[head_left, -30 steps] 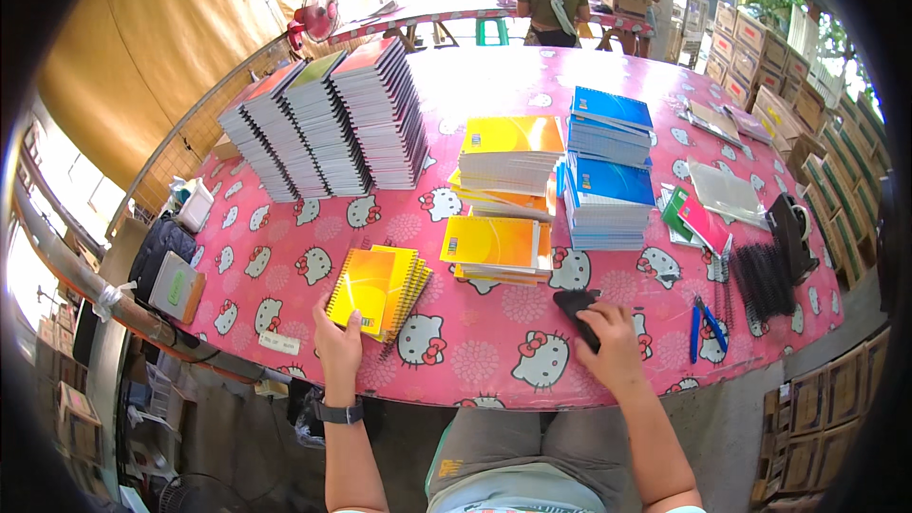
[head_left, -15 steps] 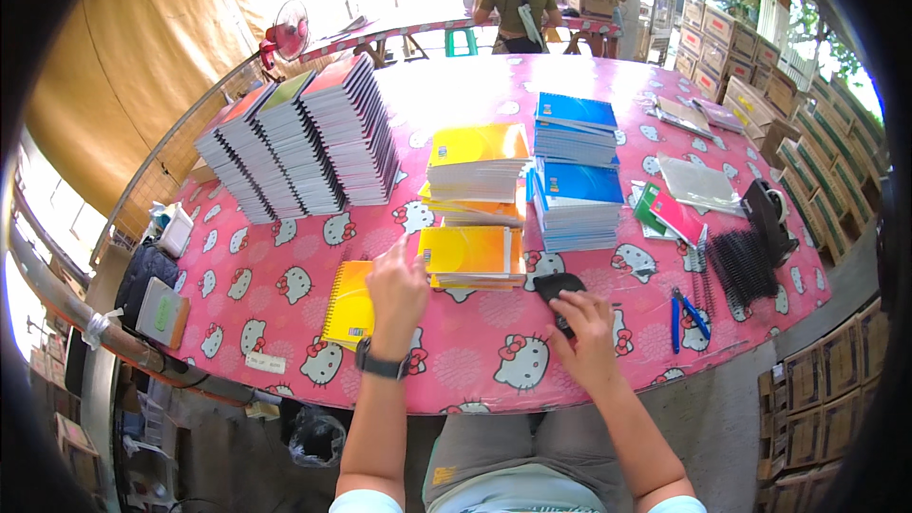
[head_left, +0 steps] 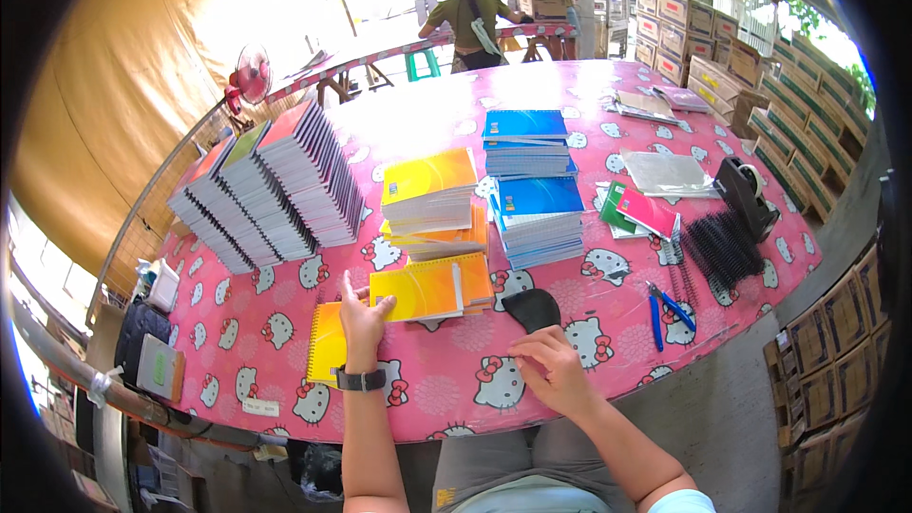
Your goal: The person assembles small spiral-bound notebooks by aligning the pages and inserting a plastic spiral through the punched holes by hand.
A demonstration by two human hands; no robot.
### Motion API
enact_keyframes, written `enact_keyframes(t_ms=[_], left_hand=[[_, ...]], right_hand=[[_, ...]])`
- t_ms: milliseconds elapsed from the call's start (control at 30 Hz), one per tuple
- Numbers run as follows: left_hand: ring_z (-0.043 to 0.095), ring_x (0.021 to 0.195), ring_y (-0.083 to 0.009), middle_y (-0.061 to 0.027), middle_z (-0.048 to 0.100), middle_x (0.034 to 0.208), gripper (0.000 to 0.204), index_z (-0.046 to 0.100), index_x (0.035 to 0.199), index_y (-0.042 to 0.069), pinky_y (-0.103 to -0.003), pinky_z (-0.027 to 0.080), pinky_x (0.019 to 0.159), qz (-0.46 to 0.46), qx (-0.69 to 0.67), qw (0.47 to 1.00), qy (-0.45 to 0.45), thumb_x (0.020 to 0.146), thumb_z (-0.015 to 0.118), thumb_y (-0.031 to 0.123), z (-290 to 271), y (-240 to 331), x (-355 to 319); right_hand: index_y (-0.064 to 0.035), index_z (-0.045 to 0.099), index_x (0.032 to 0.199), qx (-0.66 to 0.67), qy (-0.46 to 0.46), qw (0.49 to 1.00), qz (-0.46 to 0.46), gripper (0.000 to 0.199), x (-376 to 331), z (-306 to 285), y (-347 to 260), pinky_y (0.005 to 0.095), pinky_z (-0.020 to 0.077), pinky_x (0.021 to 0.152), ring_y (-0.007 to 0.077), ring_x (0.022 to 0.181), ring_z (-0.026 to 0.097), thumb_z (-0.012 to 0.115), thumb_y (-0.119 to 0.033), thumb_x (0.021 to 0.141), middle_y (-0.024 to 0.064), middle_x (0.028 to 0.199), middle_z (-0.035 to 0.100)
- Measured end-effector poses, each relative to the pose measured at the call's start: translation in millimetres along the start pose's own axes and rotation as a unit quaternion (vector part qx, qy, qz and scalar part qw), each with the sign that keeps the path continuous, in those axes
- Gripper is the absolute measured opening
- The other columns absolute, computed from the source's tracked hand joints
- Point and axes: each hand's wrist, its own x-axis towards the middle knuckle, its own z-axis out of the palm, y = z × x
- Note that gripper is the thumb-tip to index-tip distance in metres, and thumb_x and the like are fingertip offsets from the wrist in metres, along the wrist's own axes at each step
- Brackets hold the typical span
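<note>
My left hand [head_left: 363,328], with a dark watch on its wrist, is at the left end of a yellow notebook [head_left: 418,294] on the front stack. Its thumb rests over the cover's edge while the fingers stretch out beside it. Under and beside this hand lies another yellow spiral notebook [head_left: 327,342], partly covered. My right hand [head_left: 556,370] hovers low over the table with bent fingers apart, just in front of a black rounded flat thing [head_left: 532,310] whose kind I cannot make out. Nothing shows in its grasp.
Behind are yellow notebooks [head_left: 427,180], blue notebooks [head_left: 537,214] and tall spiral-bound stacks [head_left: 266,195]. At right lie blue-handled pliers [head_left: 670,316], black binding coils [head_left: 719,256], a tape dispenser [head_left: 746,199] and red and green notebooks [head_left: 646,211]. Two people work at a far table.
My view has swung, shifting the scene leftward. My left hand has turned from above the yellow notebooks to the front stack's left end. My right hand has come off the black thing toward me.
</note>
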Motion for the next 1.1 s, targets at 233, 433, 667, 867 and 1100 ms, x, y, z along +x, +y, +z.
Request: enact_keyframes(t_ms=[233,433,667,867,1100], left_hand=[[0.062,0.088,-0.0176,-0.0123,0.061,0.100,0.079,0.029,0.140,-0.001,-0.029,0.051,0.076,0.033,-0.030,0.998,0.043,0.072,0.068,-0.006,4,10,-5],[0.058,0.087,-0.0135,-0.0050,0.061,0.097,0.057,0.048,0.128,0.001,-0.026,0.047,0.077,0.066,-0.249,0.961,-0.097,0.077,0.072,0.005,-3,69,-58],[0.051,0.073,-0.0088,-0.0002,0.052,0.089,0.022,0.051,0.098,0.005,-0.022,0.043,0.065,-0.011,-0.259,0.934,-0.246,0.079,0.061,-0.003,15,-6,-108],[0.055,0.089,-0.0151,-0.0038,0.055,0.101,0.043,0.046,0.117,0.005,-0.033,0.044,0.082,0.070,-0.194,0.969,-0.135,0.078,0.065,0.002,43,26,-152],[0.058,0.089,-0.0250,-0.0077,0.062,0.100,0.033,0.063,0.109,0.007,-0.039,0.039,0.085,0.423,0.162,0.887,-0.092,0.077,0.067,0.003,47,60,-160]], right_hand=[[-0.0021,0.067,0.093,0.001,-0.005,1.000,-0.010,0.019,0,12,6,0.0363,0.0488,0.079,0.0280,0.090,0.058,0.068,0.000,0.074,0.0097,0.093,0.066],[-0.0011,0.064,0.102,0.068,0.144,0.984,0.086,0.027,11,5,-10,0.0368,0.0484,0.082,0.0264,0.097,0.058,0.072,-0.016,0.082,0.0092,0.098,0.066],[-0.0020,0.058,0.109,0.262,0.055,0.947,0.177,0.027,-22,30,2,0.0230,0.0473,0.074,0.0091,0.085,0.058,0.067,-0.020,0.090,0.0049,0.095,0.061],[-0.0020,0.055,0.102,0.302,0.103,0.915,0.247,0.019,-23,48,-1,0.0225,0.0487,0.067,0.0078,0.085,0.056,0.059,-0.019,0.094,0.0032,0.092,0.058],[-0.0009,0.058,0.097,0.218,0.093,0.957,0.167,0.018,-8,28,12,0.0290,0.0500,0.069,0.0117,0.083,0.058,0.061,-0.018,0.092,0.0048,0.088,0.059]])
